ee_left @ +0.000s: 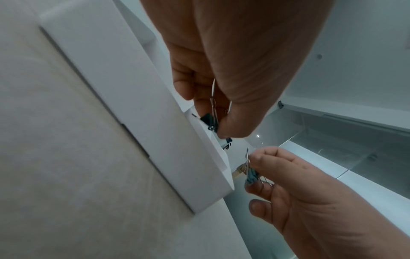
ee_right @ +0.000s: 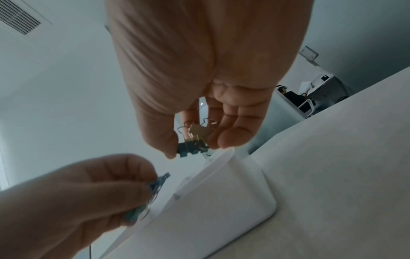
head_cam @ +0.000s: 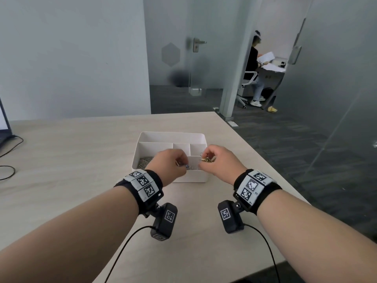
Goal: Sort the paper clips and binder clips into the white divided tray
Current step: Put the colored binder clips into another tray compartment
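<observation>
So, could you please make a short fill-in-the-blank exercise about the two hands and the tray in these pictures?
1. The silver paper clips lie in the tray's near-____ compartment.
2. The right hand pinches a ____-coloured binder clip.
3. Both hands are over the ____ divided tray.
4. The left hand pinches a ____ binder clip.

Missing words: left; gold; white; blue

No legible words, brand names or numbers anywhere; only black-and-white square code markers on the wristbands [head_cam: 142, 181] and on the wrist cameras [head_cam: 229, 216], plus a blank frosted hexagon [head_cam: 171, 54] on the glass wall
</observation>
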Action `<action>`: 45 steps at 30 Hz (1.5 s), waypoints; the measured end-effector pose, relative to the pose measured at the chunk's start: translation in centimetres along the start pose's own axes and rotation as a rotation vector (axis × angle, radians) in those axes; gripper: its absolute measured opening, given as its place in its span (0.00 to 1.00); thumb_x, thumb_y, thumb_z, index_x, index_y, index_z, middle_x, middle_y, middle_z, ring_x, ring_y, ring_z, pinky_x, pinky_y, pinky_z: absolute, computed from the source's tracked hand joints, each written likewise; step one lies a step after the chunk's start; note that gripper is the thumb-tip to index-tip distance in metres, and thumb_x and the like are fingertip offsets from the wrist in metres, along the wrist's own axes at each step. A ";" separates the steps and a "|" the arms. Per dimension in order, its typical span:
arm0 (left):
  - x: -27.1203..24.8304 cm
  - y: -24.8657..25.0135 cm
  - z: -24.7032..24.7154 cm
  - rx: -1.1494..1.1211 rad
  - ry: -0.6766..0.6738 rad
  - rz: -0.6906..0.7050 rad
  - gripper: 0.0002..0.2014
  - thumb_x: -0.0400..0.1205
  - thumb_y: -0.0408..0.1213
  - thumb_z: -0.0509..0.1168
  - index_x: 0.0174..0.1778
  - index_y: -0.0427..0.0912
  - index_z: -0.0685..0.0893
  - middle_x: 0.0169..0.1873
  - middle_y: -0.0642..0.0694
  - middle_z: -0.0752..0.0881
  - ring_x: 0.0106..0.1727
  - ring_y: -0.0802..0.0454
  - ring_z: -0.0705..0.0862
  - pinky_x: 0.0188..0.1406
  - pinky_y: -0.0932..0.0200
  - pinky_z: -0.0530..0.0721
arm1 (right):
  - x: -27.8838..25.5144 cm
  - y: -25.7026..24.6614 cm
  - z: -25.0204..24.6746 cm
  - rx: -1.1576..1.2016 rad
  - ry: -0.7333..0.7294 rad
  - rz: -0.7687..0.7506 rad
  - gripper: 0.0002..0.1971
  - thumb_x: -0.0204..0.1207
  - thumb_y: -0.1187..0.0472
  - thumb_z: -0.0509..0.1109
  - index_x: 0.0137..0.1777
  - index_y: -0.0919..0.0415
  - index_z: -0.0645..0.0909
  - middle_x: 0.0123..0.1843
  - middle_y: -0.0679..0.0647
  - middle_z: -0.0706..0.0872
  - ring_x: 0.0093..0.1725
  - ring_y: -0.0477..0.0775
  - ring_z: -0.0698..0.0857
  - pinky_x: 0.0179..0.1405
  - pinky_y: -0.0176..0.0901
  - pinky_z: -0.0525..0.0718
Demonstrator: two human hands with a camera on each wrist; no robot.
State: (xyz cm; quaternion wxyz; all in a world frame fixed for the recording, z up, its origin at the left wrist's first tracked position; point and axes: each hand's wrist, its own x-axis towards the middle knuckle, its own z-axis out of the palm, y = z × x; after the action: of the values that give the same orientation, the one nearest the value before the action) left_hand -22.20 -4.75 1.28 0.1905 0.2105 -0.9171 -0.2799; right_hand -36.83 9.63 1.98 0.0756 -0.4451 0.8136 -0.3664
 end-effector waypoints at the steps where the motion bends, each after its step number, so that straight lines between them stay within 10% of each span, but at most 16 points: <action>1: 0.6 0.1 0.0 0.019 0.014 0.003 0.04 0.75 0.37 0.70 0.44 0.51 0.87 0.41 0.56 0.86 0.43 0.57 0.83 0.41 0.64 0.79 | 0.5 -0.2 0.3 -0.027 0.022 -0.028 0.11 0.69 0.54 0.80 0.48 0.53 0.84 0.49 0.47 0.82 0.45 0.46 0.82 0.45 0.38 0.81; 9: 2.9 -1.2 1.9 0.094 -0.006 -0.009 0.04 0.77 0.51 0.70 0.42 0.57 0.84 0.42 0.57 0.82 0.48 0.52 0.83 0.58 0.43 0.82 | 1.7 0.4 2.6 -0.149 -0.010 -0.142 0.05 0.75 0.59 0.75 0.49 0.55 0.87 0.53 0.48 0.81 0.49 0.53 0.83 0.54 0.50 0.83; 18: 0.2 -3.8 0.3 0.170 0.150 0.005 0.07 0.78 0.58 0.67 0.45 0.61 0.83 0.48 0.61 0.80 0.51 0.57 0.81 0.61 0.49 0.74 | 0.5 1.4 1.8 -0.126 0.058 -0.168 0.03 0.75 0.54 0.75 0.45 0.52 0.89 0.47 0.43 0.83 0.45 0.46 0.81 0.48 0.45 0.82; 24: -1.8 -5.7 -1.9 0.478 0.015 -0.167 0.22 0.80 0.65 0.52 0.40 0.55 0.84 0.35 0.57 0.85 0.42 0.57 0.83 0.56 0.50 0.61 | -0.5 0.5 1.8 -0.249 -0.108 -0.090 0.05 0.73 0.54 0.77 0.48 0.52 0.89 0.49 0.46 0.87 0.49 0.48 0.85 0.53 0.46 0.84; 32: -3.9 -6.0 -3.5 0.422 -0.087 -0.229 0.10 0.83 0.46 0.57 0.45 0.53 0.84 0.44 0.51 0.86 0.51 0.46 0.84 0.47 0.54 0.82 | -1.0 -0.5 2.9 -0.347 -0.149 0.023 0.17 0.78 0.62 0.65 0.61 0.48 0.90 0.57 0.49 0.91 0.57 0.55 0.87 0.55 0.43 0.83; 45: -8.6 -6.6 -7.4 0.551 -0.058 -0.275 0.12 0.79 0.46 0.61 0.28 0.52 0.80 0.30 0.55 0.82 0.40 0.48 0.84 0.34 0.59 0.77 | -1.8 -4.3 5.4 -0.461 -0.204 -0.073 0.14 0.81 0.59 0.66 0.59 0.48 0.91 0.54 0.52 0.93 0.56 0.57 0.88 0.53 0.43 0.83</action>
State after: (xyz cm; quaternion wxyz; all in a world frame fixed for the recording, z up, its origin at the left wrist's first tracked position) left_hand -9.65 -8.67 1.07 0.0604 0.3684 -0.9264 -0.0496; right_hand -30.47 6.72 0.59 0.0405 -0.5141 0.8474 -0.1268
